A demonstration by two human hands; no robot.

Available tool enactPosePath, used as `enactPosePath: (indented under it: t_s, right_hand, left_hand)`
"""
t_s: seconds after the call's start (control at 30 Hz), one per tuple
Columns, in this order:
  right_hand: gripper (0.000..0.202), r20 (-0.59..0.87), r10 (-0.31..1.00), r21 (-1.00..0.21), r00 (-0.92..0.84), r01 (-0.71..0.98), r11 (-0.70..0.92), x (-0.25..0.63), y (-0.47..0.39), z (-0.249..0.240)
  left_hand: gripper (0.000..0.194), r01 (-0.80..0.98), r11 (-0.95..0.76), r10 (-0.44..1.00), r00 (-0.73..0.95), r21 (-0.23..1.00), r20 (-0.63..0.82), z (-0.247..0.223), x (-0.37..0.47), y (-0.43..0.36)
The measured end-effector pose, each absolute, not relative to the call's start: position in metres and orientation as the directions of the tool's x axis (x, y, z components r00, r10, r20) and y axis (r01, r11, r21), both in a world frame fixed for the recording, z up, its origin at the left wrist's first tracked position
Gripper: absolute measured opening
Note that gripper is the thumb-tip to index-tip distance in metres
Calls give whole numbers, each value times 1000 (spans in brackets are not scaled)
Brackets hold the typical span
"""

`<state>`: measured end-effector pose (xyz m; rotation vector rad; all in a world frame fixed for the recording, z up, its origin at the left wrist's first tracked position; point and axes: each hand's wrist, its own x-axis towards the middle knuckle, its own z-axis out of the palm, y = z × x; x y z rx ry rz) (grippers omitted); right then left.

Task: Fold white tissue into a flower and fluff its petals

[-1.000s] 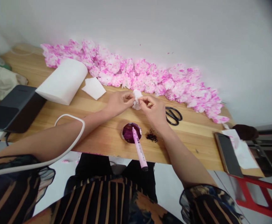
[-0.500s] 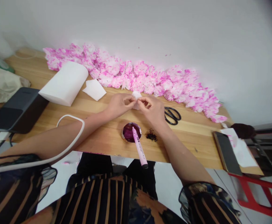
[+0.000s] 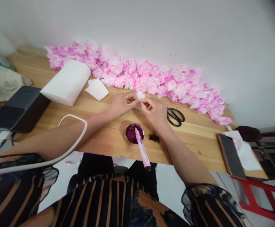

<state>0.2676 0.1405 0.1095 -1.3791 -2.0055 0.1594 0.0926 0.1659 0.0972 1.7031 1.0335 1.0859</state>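
Between my two hands is a small white tissue paper flower (image 3: pixel 140 95), its ruffled top showing above the fingertips. My left hand (image 3: pixel 125 102) pinches it from the left with thumb and forefinger. From the other side my right hand (image 3: pixel 154 108) pinches it too, the fingertips of both hands almost meeting. Just below stands a small bowl of dark purple liquid (image 3: pixel 130 134), with a pink marker (image 3: pixel 142 149) leaning in it, tip inside. Beside the bowl lies a little heap of black elastic bands (image 3: pixel 154 136). Black-handled scissors (image 3: pixel 175 116) rest by my right wrist.
A long row of pink-and-white paper flowers (image 3: pixel 149 77) lines the wall. At left are a stack of white tissue (image 3: pixel 67 82), a folded tissue piece (image 3: pixel 97 89), a dark grey box (image 3: pixel 18 108) and a white cable (image 3: pixel 80 142) over my forearm. A dark case (image 3: pixel 231 156) lies at right.
The whole view has shifted slightly. Both hands stay pinched on the paper flower, and more of its ruffled white top shows above the fingers.
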Motion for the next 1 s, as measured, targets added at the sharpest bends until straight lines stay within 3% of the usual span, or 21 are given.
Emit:
enactPosePath:
  t_s: [0.27, 0.53, 0.77, 1.0]
  right_hand:
    - [16, 476, 857, -479, -197, 759, 441, 270, 143, 110]
    - [18, 454, 872, -468, -185, 783, 410, 267, 140, 111]
    - [18, 457, 870, -447, -183, 799, 403, 266, 141, 107]
    - [15, 399, 907, -549, -137, 756, 356, 266, 141, 110]
  left_hand:
    - [13, 267, -350, 924, 253, 898, 286, 92, 90, 171]
    - [13, 137, -309, 920, 292, 941, 260, 91, 92, 171]
    - [10, 246, -330, 925, 278, 912, 260, 97, 91, 167]
    - [11, 210, -326, 925, 274, 922, 265, 91, 91, 171]
